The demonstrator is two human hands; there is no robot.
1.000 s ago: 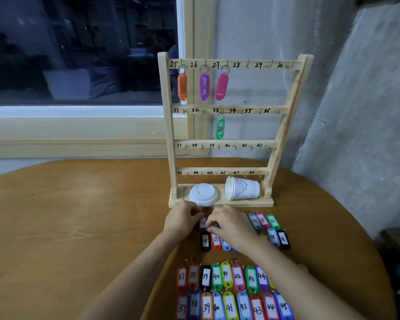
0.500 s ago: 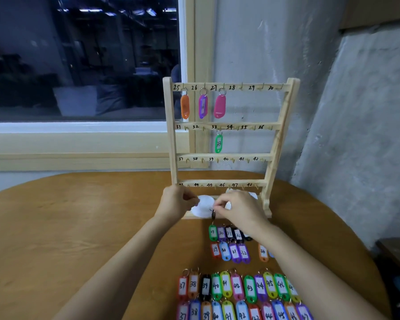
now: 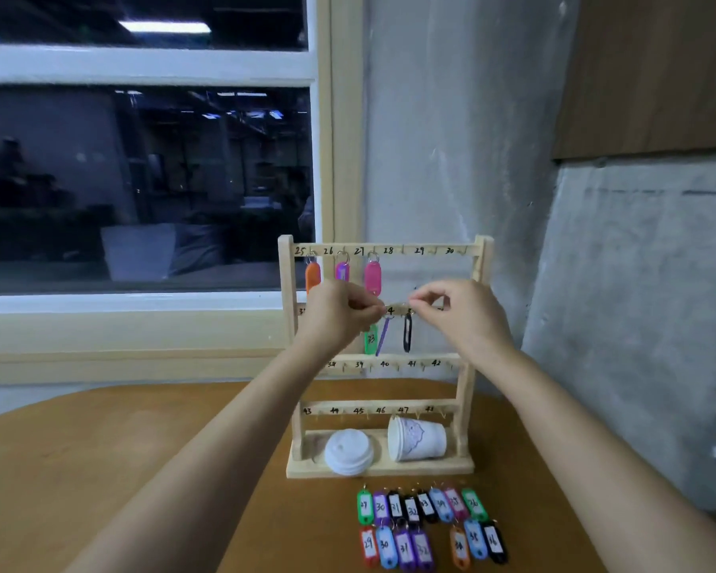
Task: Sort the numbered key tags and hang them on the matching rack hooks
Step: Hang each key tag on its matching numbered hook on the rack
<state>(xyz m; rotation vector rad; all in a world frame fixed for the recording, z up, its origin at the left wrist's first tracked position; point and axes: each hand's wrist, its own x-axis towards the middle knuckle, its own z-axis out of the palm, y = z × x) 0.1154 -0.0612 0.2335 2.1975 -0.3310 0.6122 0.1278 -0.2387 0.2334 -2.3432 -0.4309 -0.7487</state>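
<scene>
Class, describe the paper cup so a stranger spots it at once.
Find the wooden rack on the round table. On its base, right of a white lid, lies the paper cup, tipped on its side with a bluish pattern.

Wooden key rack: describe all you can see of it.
The wooden key rack is pale bare wood: two uprights, four bars of hooks hand-numbered from 25 up, a base. It stands upright on the round table. An orange tag, purple tag and pink tag hang at 25-27, green tag 33 on the second bar, where left hand and right hand pinch a slanted tag and black tag. The base holds a white lid and tipped paper cup.
</scene>
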